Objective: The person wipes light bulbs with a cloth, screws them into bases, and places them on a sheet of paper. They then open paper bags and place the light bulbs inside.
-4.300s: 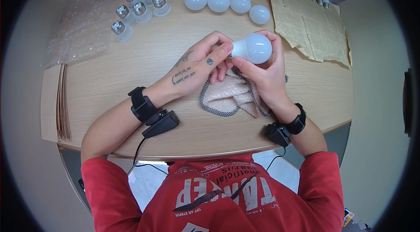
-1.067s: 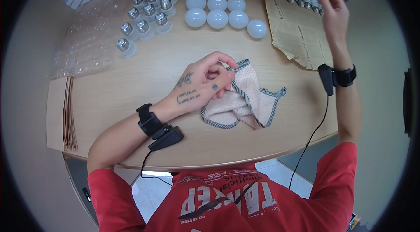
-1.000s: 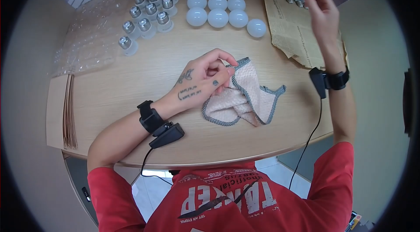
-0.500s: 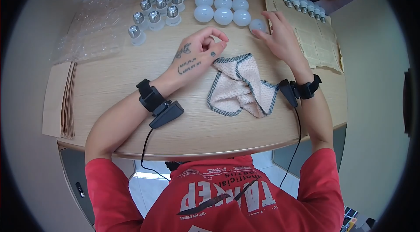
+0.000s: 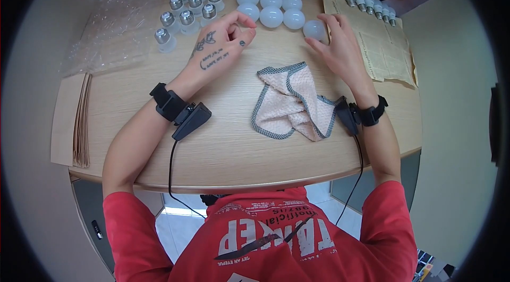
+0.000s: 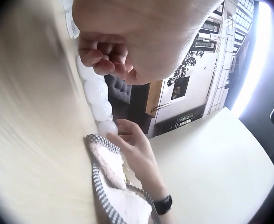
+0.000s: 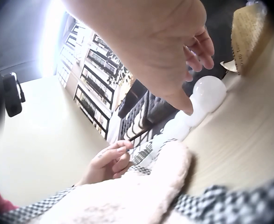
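Note:
My left hand (image 5: 219, 48) hovers over the table between the upright-base bulbs (image 5: 209, 12) and the white globe bulbs (image 5: 271, 17), its fingers loosely bent and holding nothing. In the left wrist view, the fingers of this hand (image 6: 137, 39) hang curled with nothing in them. My right hand (image 5: 344, 51) is at a lone globe bulb (image 5: 314, 29), thumb and fingers spread on its right side. The right wrist view has the thumb of this hand (image 7: 160, 51) close to the bulb (image 7: 209, 92); whether they touch, I cannot tell. A pink cloth (image 5: 287, 101) lies crumpled between my forearms.
Several smaller bulbs (image 5: 369, 3) lie in a row on printed brown paper (image 5: 387, 51) at the right. Clear bubble wrap (image 5: 114, 32) covers the back left. Folded brown paper (image 5: 69, 117) stands at the left edge. Cables hang from both wrist cameras.
My right hand has come from the small bulbs at the back right to the lone globe bulb. My left hand has moved off the cloth, up and to the left.

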Motion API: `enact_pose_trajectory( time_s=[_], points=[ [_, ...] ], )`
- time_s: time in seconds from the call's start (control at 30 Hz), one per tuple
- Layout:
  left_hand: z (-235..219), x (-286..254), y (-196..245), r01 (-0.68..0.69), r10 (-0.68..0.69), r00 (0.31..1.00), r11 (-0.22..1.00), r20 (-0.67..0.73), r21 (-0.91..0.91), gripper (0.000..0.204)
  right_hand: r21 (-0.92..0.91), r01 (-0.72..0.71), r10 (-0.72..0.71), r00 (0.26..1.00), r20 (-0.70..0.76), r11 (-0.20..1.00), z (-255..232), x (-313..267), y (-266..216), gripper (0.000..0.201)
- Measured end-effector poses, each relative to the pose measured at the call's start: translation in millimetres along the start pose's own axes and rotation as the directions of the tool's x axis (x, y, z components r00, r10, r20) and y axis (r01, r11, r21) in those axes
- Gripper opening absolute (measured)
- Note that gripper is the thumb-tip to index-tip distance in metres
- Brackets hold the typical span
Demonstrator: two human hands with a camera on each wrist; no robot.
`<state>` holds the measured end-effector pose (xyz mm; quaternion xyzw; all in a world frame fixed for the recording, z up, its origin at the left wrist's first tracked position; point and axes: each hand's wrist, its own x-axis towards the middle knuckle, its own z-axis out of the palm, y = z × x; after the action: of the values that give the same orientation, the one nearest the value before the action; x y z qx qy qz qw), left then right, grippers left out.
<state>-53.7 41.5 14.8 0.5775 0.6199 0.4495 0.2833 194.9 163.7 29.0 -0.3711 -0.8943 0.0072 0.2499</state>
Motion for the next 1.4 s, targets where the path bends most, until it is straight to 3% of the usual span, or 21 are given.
enact_pose_trajectory(
  time_s=[0.1, 0.13, 0.2, 0.3, 0.4, 0.5, 0.6, 0.63, 0.73, 0.8, 0.93, 0.97, 1.07, 1.23, 1.3, 1.4],
  points=[
    [2, -1, 1, 0.011, -0.011, 1.000, 1.000, 0.029, 0.006, 0.022, 0.051, 0.024, -0.026, 0.999, 0.034, 0.998, -18, -7, -24, 0.041],
    [4, -1, 0, 0.013, -0.013, 0.999, 1.000, 0.035, 0.001, 0.022, 0.027, -0.074, 0.067, 0.977, 0.201, 0.997, -29, -6, -38, 0.037],
    [5, -2, 1, 0.023, -0.023, 0.999, 1.000, 0.046, 0.001, 0.022, -0.065, -0.249, 0.247, 0.829, 0.502, 0.966, -50, -6, -66, 0.032],
    [7, -4, 2, 0.030, -0.030, 0.998, 1.000, 0.063, 0.004, 0.022, 0.045, -0.177, 0.107, 0.759, 0.643, 0.983, -56, -19, -71, 0.030],
    [9, -5, -3, 0.023, -0.022, 0.997, 1.000, 0.079, -0.009, 0.022, 0.352, -0.261, -0.039, 0.753, 0.656, 0.899, -44, -26, -44, 0.026],
    [10, -6, -2, 0.035, -0.034, 0.995, 0.999, 0.094, -0.005, 0.021, 0.484, -0.509, 0.030, 0.710, 0.703, 0.712, -38, -26, -20, 0.020],
    [9, -6, -2, 0.039, -0.038, 0.993, 0.999, 0.109, -0.007, 0.021, 0.640, -0.594, 0.074, 0.758, 0.648, 0.487, -44, -23, -7, 0.015],
    [9, -6, -2, 0.045, -0.043, 0.992, 0.999, 0.116, -0.009, 0.021, 0.645, -0.598, 0.071, 0.757, 0.649, 0.477, -42, -24, 9, 0.014],
    [11, -6, -4, 0.053, -0.047, 0.991, 0.997, 0.125, -0.047, 0.021, 0.755, -0.626, 0.145, 0.780, 0.609, 0.195, -44, -29, 25, 0.017],
    [11, -6, -5, 0.045, -0.038, 0.991, 0.998, 0.129, -0.051, 0.021, 0.820, -0.571, 0.260, 0.797, 0.545, 0.034, -45, -34, 35, 0.020],
    [10, -7, -4, 0.033, -0.031, 0.990, 0.999, 0.135, -0.019, 0.023, 0.856, -0.492, 0.470, 0.725, 0.504, -0.159, -54, -34, 48, 0.022],
    [10, -7, -3, 0.038, -0.035, 0.990, 0.999, 0.137, -0.018, 0.023, 0.870, -0.466, 0.392, 0.778, 0.491, -0.164, -54, -35, 61, 0.020],
    [11, -7, -2, 0.061, -0.058, 0.985, 0.998, 0.161, -0.011, 0.026, 0.874, -0.472, 0.427, 0.771, 0.473, -0.116, -55, -37, 61, 0.020],
    [14, -8, -1, 0.057, -0.054, 0.985, 0.998, 0.165, -0.010, 0.028, 0.883, -0.441, 0.448, 0.764, 0.464, -0.162, -57, -37, 68, 0.021],
    [14, -8, -1, 0.058, -0.055, 0.984, 0.998, 0.167, -0.013, 0.028, 0.883, -0.437, 0.493, 0.737, 0.461, -0.172, -68, -35, 71, 0.024],
    [13, -8, 0, 0.055, -0.051, 0.984, 0.998, 0.168, -0.019, 0.028, 0.916, -0.350, 0.513, 0.760, 0.399, -0.195, -93, -41, 89, 0.031]
  ],
)
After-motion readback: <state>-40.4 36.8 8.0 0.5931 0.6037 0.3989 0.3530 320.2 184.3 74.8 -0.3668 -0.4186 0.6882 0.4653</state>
